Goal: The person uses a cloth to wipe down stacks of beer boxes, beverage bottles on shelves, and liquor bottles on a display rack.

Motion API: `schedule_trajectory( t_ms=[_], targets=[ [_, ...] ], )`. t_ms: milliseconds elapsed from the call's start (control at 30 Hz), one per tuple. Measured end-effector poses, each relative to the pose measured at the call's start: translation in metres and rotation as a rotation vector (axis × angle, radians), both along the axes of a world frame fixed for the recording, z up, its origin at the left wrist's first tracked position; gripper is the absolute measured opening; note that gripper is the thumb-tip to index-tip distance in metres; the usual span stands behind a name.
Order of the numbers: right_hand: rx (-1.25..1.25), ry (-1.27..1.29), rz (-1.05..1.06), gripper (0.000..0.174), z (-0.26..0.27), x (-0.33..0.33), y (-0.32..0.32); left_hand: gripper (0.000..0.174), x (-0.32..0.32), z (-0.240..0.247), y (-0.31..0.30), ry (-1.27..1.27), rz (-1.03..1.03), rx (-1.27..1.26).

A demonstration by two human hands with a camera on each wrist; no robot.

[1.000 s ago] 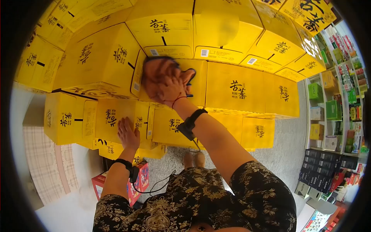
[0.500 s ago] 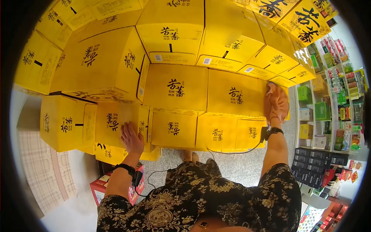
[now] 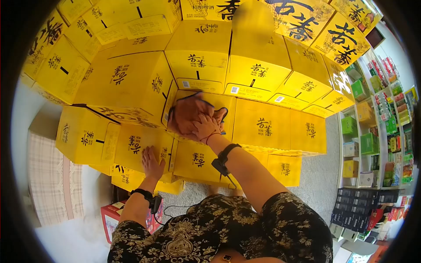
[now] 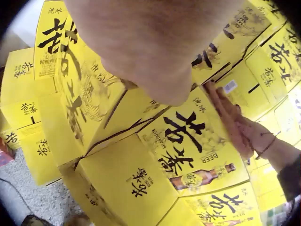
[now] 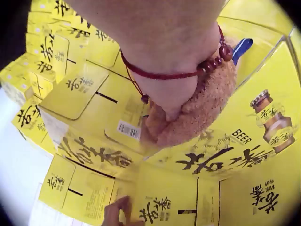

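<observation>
A brown cloth with a dark edge [image 3: 186, 115] lies bunched on a yellow carton's top, against the side of a taller carton. Over it the right hand [image 3: 207, 128] presses with fingers spread. From the left wrist view, that hand [image 4: 254, 134] lies along the cloth [image 4: 229, 115]. The right wrist view has the cloth [image 5: 209, 106] beneath the palm, a blue tab at its edge; the fingers are hidden there. On a lower carton [image 3: 131, 142] rests the left hand [image 3: 152, 163], empty, its fingers extended.
Yellow cartons [image 3: 258, 70] are stacked in steps behind and at both sides. Shelves with goods [image 3: 368, 144] stand at the right, and a red box [image 3: 107, 219] is on the floor at lower left. A cable [image 3: 175, 206] hangs near the left wrist.
From the right end of the carton row, the right hand and cloth have come back to the left, beside the taller carton. The left hand stays on its carton; the head view has shifted.
</observation>
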State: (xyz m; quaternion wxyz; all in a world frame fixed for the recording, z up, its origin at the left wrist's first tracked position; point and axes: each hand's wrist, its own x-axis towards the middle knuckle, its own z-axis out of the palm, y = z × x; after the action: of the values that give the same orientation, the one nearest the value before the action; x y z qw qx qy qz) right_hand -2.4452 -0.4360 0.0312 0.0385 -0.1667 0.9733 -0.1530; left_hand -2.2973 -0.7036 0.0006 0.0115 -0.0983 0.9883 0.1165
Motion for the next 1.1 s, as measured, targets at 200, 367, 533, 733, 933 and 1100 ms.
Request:
schedule_trajectory(
  t_ms=[200,367,533,733,933,1100],
  targets=[
    [-0.117,0.175,0.078,0.046,0.008,-0.003,0.129,0.064,-0.048,0.034,0.06,0.201,-0.241,0.145],
    [0.002,0.354,-0.181,0.035,0.052,0.041,0.323,0.061,-0.116,0.054,0.142,0.273,-0.419,0.239],
    [-0.121,0.184,-0.674,0.042,0.05,0.079,0.446,0.059,-0.167,0.023,0.187,0.186,-0.278,0.167],
    [0.226,0.173,-0.912,0.05,-0.051,0.054,0.464,0.062,-0.163,-0.002,0.205,0.077,-0.194,0.037],
    [0.377,0.205,-0.555,0.057,0.029,-0.002,0.219,0.066,-0.156,0.003,0.205,-0.004,-0.187,0.009],
    [0.09,-0.061,0.184,0.044,0.002,-0.055,0.123,0.063,-0.158,0.011,0.202,-0.061,-0.21,0.009]
  ],
)
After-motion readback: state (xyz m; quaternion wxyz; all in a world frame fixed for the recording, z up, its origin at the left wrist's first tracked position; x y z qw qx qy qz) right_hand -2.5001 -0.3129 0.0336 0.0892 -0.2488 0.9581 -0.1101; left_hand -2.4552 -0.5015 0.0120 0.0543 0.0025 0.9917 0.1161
